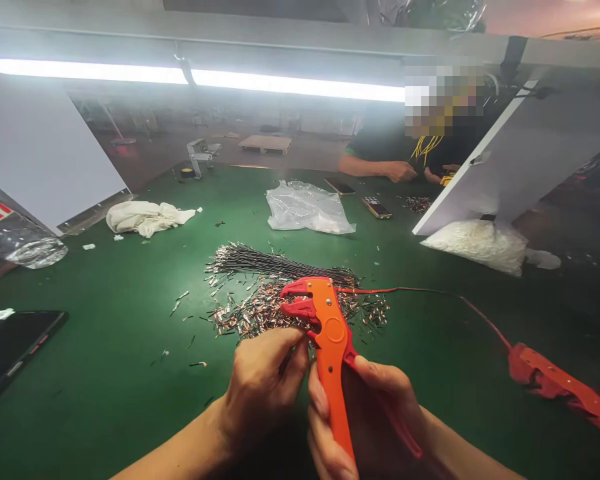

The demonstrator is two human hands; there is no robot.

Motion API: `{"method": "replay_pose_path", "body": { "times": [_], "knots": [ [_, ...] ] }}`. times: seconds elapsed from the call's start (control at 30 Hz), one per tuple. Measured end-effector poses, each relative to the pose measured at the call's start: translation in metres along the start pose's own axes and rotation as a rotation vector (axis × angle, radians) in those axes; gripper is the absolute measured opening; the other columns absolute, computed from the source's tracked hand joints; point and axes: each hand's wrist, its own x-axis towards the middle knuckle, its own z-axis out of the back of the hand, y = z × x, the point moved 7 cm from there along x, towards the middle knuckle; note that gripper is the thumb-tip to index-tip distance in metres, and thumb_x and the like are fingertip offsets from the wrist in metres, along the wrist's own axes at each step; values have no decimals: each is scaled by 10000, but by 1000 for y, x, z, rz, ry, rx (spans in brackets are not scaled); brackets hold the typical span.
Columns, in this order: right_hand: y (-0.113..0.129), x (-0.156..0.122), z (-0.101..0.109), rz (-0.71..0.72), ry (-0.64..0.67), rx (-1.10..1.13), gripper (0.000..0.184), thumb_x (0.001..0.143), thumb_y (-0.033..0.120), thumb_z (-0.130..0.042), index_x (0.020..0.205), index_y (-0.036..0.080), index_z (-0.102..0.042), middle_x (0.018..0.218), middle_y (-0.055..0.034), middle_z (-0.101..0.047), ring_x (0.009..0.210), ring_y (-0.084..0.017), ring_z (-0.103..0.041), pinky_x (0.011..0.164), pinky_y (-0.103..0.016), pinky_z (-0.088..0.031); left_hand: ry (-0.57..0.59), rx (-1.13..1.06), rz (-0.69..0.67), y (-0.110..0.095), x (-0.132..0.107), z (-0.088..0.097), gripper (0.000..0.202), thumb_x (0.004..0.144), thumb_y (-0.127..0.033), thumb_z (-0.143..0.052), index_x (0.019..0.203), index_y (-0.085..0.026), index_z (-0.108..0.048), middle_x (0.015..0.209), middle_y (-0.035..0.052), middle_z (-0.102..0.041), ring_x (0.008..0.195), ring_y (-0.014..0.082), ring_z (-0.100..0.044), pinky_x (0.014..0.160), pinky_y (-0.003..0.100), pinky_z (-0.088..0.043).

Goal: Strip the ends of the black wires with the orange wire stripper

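My right hand (380, 407) is wrapped round the handles of an orange and red wire stripper (333, 333), held upright with its jaws facing left. My left hand (270, 373) is closed in a pinch beside the notch below the jaws; anything between its fingertips is hidden. Just beyond the tool lies a bundle of black wires (260, 262) with bare, silvery ends. In front of it spreads a pile of copper and black wire scraps (253, 310), partly covered by the stripper and my left hand.
A second orange and red wire stripper (560, 383) lies at right, with a thin red strand (430, 291) running towards it. Plastic bag (305, 208), white cloth (147, 217), phone (17, 353) and filled bag (480, 245) rest on the green table (120, 360). A person (395, 150) works opposite.
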Motion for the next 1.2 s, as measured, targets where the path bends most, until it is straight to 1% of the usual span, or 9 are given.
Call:
{"method": "replay_pose_path", "body": {
  "times": [0.13,0.3,0.43,0.5,0.63,0.73,0.93,1.07,1.2],
  "knots": [
    [0,-1,2,-20,-19,-19,547,876,590,-380,946,88,-588,608,-79,-646,517,-169,-583,571,-291,-419,15,17,-49,-1,1,0,108,878,-90,-524,838,-176,-576,640,-32,-629,511,66,-546,496,170,-411],
    [1,-2,0,-46,-43,-90,571,842,686,-361,890,149,-548,531,-31,-604,498,-181,-580,555,-298,-432,89,41,-127,-4,2,-3,150,871,-65,-511,773,-169,-559,567,-39,-552,475,75,-478,467,193,-372],
    [0,-3,1,-69,-61,-110,573,835,711,-337,851,169,-522,504,-15,-585,440,-156,-537,525,-277,-406,69,37,-171,-6,3,-2,149,855,-35,-516,806,-170,-557,591,-32,-537,513,87,-468,498,207,-378],
    [0,-3,3,-73,-71,-110,578,838,710,-324,843,167,-524,504,-15,-584,423,-140,-511,514,-270,-400,63,36,-175,-6,4,-2,153,850,-30,-524,803,-173,-554,606,-26,-543,533,91,-471,513,212,-382],
    [1,-4,2,-59,-35,-86,552,848,666,-349,862,151,-549,513,-25,-595,466,-148,-538,523,-265,-434,88,29,-172,-6,6,-2,170,851,-28,-511,770,-170,-555,592,-26,-515,523,87,-439,487,204,-358],
    [3,-3,0,-35,-33,-76,556,856,650,-358,864,135,-566,510,-30,-596,459,-140,-533,528,-255,-428,120,10,-161,-5,5,-4,170,847,-23,-503,779,-165,-566,616,-10,-541,549,90,-469,502,198,-383],
    [6,-3,-1,-15,-60,-87,560,867,653,-360,863,134,-569,500,-21,-584,443,-133,-519,532,-255,-422,124,21,-183,-7,5,-3,171,834,-27,-514,766,-179,-554,631,-4,-571,579,101,-501,529,203,-423],
    [8,-5,1,3,-120,-133,618,873,711,-295,809,150,-546,460,-7,-547,411,-127,-492,500,-246,-395,122,46,-207,-8,5,-3,185,821,-16,-512,757,-186,-547,604,-14,-544,556,105,-463,507,208,-398],
    [7,-4,1,1,-104,-135,679,887,737,-211,810,152,-547,460,-6,-552,409,-121,-491,491,-236,-391,124,38,-196,-4,3,-5,183,815,-5,-529,787,-184,-547,631,-9,-562,577,107,-479,526,214,-399]
  ]
}}
